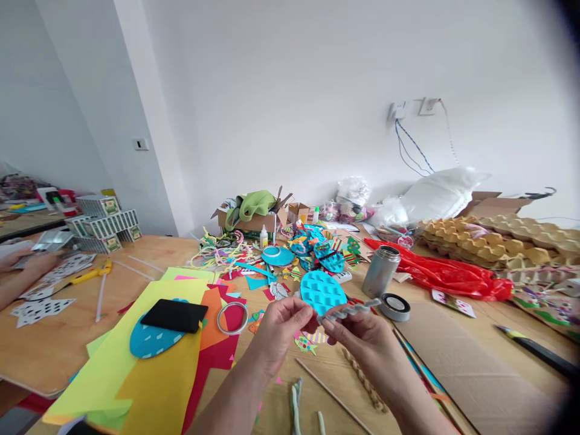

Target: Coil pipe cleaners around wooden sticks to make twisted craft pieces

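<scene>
A short grey braided cord (348, 310) is stretched between my two hands over the table. My left hand (290, 326) pinches its left end between thumb and fingertips. Thumb and fingers of my right hand (362, 332) are closed on the cord's middle, and its free end sticks out to the right. Just behind the hands lies a bright blue oval (323, 291) with square dimples. Small paper fish (305, 344) lie partly hidden below the hands. A tan braid (362, 380), a thin stick (330, 393) and pale cord pieces (296, 405) lie nearer to me.
Coloured paper (167, 374) with a black phone (174, 315) covers the left. A tape roll (232, 318) lies beside my left hand. Rightward are a metal flask (381, 270), cardboard (471, 362), a utility knife (534, 350) and egg trays (480, 235). Another person's hands (36, 266) work at far left.
</scene>
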`<state>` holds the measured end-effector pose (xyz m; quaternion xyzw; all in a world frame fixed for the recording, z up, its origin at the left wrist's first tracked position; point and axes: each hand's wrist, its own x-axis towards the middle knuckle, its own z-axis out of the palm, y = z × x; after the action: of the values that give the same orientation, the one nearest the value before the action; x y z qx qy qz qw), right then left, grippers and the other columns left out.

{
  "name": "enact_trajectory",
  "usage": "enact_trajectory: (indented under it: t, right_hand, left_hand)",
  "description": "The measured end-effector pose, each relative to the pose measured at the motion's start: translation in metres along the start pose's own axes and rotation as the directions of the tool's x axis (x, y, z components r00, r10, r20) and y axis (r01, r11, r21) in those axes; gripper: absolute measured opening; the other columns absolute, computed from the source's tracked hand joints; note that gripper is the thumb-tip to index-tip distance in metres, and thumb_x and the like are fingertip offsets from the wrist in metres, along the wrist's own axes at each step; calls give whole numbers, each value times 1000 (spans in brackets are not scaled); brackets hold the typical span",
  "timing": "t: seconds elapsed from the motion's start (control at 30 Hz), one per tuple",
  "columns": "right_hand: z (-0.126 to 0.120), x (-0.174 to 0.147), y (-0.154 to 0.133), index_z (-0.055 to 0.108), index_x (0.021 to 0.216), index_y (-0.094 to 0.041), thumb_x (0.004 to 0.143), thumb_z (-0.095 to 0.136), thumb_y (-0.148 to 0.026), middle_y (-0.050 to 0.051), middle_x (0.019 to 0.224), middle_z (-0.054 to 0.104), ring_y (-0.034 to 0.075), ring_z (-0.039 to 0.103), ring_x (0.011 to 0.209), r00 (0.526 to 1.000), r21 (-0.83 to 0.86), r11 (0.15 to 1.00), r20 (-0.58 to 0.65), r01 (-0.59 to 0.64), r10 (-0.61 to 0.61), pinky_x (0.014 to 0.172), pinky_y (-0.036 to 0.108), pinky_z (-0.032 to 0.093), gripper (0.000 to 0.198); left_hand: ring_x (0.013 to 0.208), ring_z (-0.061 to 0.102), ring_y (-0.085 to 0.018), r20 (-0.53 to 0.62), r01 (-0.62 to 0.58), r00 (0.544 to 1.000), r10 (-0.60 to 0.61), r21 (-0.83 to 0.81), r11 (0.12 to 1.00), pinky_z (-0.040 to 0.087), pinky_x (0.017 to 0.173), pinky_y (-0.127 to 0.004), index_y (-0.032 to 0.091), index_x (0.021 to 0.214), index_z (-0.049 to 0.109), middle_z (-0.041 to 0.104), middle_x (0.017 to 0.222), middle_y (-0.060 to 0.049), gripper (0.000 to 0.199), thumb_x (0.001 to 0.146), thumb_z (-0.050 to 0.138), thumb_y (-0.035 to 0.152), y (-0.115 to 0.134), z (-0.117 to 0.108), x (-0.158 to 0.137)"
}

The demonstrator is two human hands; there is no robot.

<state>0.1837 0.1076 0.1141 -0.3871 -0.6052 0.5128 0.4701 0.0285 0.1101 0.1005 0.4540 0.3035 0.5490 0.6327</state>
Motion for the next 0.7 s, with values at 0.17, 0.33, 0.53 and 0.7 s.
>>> enact_trajectory:
  t: [0.17, 0.33, 0.53, 0.7]
  right_hand:
    - [5, 1, -1, 66, 75, -17, 75, 65, -37, 2, 69, 65, 18, 59, 69, 996, -144, 985, 17, 90, -89, 64, 26, 44, 19]
    - [6, 2, 3, 67, 76, -17, 74, 64, -41, 4, 71, 65, 19, 59, 69, 998, -239, 969, 7, 67, -68, 63, 27, 45, 25]
    - [0, 5, 6, 60, 102, -14, 71, 66, -44, 0, 64, 57, 16, 53, 62, 995, -84, 996, -97, 17, -25, 57, 25, 42, 43]
    - [-7, 8, 4, 61, 102, -14, 73, 64, -47, -2, 57, 54, 14, 49, 56, 972, -33, 999, -232, 29, -35, 56, 25, 39, 44]
  left_hand:
    - [57, 56, -12, -86, 75, 994, -74, 12, 997, 42, 60, -25, 10, 69, 63, 64, 62, -5, 22, 66, 72, 30, 1, 3, -1]
    - [54, 56, -11, -143, 99, 985, -100, -14, 995, 42, 56, -23, 11, 68, 63, 64, 60, -4, 23, 59, 76, 27, 1, 3, 0]
    - [53, 54, -10, -160, 134, 976, -144, -69, 988, 39, 52, -22, 11, 68, 62, 64, 60, -3, 20, 61, 75, 25, -4, -1, 3]
    - [52, 55, -10, -173, 165, 969, -177, -86, 983, 41, 53, -22, 11, 68, 62, 65, 62, -4, 22, 58, 77, 25, -12, -5, 7]
